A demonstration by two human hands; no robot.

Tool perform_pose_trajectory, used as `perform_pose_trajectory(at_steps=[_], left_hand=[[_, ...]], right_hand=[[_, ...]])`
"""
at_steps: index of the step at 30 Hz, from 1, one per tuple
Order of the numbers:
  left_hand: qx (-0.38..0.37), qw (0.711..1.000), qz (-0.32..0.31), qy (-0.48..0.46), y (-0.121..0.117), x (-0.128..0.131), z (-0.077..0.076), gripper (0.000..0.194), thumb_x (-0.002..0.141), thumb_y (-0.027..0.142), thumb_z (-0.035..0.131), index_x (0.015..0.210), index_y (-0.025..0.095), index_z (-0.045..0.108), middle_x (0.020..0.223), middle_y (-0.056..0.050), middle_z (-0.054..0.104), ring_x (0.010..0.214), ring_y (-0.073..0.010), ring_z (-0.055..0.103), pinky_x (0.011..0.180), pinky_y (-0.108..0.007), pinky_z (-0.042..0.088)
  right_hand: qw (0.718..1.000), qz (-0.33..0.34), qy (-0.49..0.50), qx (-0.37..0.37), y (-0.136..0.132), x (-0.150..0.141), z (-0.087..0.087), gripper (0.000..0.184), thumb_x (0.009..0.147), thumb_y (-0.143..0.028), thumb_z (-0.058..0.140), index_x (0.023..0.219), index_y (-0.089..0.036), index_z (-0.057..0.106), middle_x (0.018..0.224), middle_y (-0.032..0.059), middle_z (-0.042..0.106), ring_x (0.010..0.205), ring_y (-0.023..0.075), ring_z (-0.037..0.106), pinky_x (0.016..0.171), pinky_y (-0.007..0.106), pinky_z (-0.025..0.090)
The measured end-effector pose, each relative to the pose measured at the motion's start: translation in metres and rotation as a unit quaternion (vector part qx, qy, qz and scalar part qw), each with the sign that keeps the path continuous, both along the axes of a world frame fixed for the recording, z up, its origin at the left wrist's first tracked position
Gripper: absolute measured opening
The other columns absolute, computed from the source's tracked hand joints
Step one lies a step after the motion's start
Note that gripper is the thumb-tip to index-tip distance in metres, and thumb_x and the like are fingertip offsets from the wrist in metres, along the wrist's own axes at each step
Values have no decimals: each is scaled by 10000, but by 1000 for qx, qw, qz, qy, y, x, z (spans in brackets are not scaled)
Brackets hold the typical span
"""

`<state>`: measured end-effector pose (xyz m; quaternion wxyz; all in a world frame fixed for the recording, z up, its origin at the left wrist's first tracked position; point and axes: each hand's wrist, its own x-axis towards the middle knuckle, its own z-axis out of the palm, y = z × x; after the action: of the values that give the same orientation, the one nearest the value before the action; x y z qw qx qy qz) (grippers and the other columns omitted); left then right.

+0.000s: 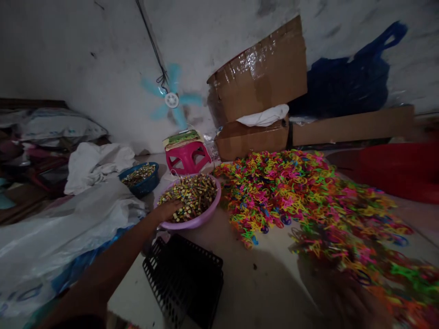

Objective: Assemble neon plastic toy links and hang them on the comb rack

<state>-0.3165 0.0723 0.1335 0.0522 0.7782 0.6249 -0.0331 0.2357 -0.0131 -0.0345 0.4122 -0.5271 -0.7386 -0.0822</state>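
My left hand [168, 211] reaches over the near rim of a pale purple basin [202, 220]. Its fingers look stretched out on the heap of small patterned cylinders [192, 194] that fills the basin; the fingertips are partly lost among them. At the lower right, my right hand [350, 294] is dark and smeared by motion, beside a spread of bright plastic pieces [284, 187] in pink, yellow, green and orange. What it holds, if anything, cannot be made out. Below the basin, a black perforated plastic basket [185, 278] lies on the pale floor.
A blue basin [144, 185] of similar pieces stands left of the pink stool [188, 157]. A small fan [171, 99] hangs by the wall. Cardboard boxes [264, 68] and a dark blue bag [346, 87] are behind; white sacks [85, 219] lie left, something red [401, 169] right.
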Motion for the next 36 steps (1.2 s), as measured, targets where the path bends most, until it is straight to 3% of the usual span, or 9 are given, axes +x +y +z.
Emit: perform_pose_trajectory(at_steps=[4,11,15,18,20,23,26,31,36], left_hand=[[39,999,19,-12,0,1,-1,310,615,7,493,849,173,610,1010,-80,624,1071,-217,504,963,-337,326],[182,960,145,-156,13,22,28,120,637,163,527,755,183,539,921,-84,636,994,-260,525,920,-372,349],[227,902,241,-277,-4,86,38,202,739,353,465,814,171,509,770,-55,616,817,-240,568,738,-367,438],[134,879,218,-403,-52,168,17,231,724,404,520,748,175,523,664,5,597,632,-152,576,589,-260,453],[-15,735,241,-633,-87,226,-8,193,646,329,634,727,181,541,674,10,594,616,-137,568,547,-232,441],[-130,548,320,-762,-125,291,-46,193,553,166,720,712,185,611,755,-14,629,677,-128,577,549,-193,439],[-177,435,347,-812,-133,321,-73,172,586,184,716,724,168,615,744,-18,628,641,-111,576,546,-187,443],[-184,350,364,-843,-119,322,-87,173,619,185,702,723,154,568,672,15,594,602,-94,572,562,-205,469],[-135,380,358,-842,-119,312,-96,248,579,205,750,727,173,555,683,35,606,646,-102,598,678,-274,505]], right_hand=[[992,27,-108,57,-1,6,-7,227,806,-281,454,860,-194,656,902,88,648,777,205,606,650,314,479],[986,-62,-151,-43,-15,-10,15,276,804,-284,443,974,-254,659,1171,87,565,1062,276,502,835,437,379],[992,-66,-84,-60,-15,-17,26,267,803,-235,445,962,-241,660,1161,95,567,1048,286,506,847,468,371],[994,-18,50,-92,-23,-35,42,252,832,-253,432,943,-207,653,1011,105,618,914,240,567,771,397,450],[974,75,148,-153,-33,-56,56,273,856,-277,422,1036,-192,609,964,101,618,836,192,593,706,316,494],[928,218,207,-219,-48,-90,70,399,843,-297,467,1232,-207,478,1094,101,579,932,183,582,773,290,500],[909,249,214,-257,-55,-108,65,448,820,-297,495,1258,-210,460,1149,107,566,1018,210,549,839,321,477],[880,190,236,-365,-51,-95,41,298,832,-356,459,1022,-205,632,836,60,660,730,180,608,652,268,492],[864,103,316,-379,-40,-80,47,395,808,-477,457,991,-172,629,708,43,643,608,163,588,581,257,484]])
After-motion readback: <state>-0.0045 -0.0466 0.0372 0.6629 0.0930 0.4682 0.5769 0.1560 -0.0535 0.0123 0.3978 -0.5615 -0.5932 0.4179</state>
